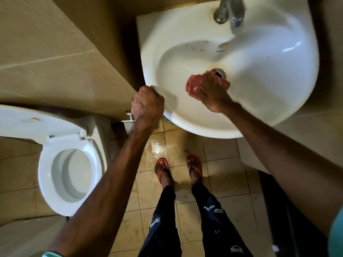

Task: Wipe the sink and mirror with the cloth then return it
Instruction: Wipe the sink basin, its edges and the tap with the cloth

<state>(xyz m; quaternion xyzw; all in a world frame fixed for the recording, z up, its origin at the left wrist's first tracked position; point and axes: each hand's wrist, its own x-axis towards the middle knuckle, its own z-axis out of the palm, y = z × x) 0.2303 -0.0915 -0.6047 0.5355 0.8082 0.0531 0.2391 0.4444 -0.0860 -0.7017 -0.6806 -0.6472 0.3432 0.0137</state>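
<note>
- Head view: the right hand (211, 93) presses the red cloth (193, 83) flat against the basin of the sink (259, 89), just beside the drain (220, 73), its fingers (207, 76) stretched over it.
- At the sink's near-left rim, the left hand (147, 104) grips, fingers curled over the edge.
- Left of the sink, a toilet (70, 175) stands open.

You will find no writing here that can be read in full. On the white ceramic sink (259, 71), just beside the oval overflow slot (222, 45) in the basin's back wall, stands a small dark printed brand mark (220, 51), too small and blurred to spell out. The white plastic toilet lid (46, 123) carries a pale sticker (30, 119) with a yellow and blue patch; its print is illegible.
</note>
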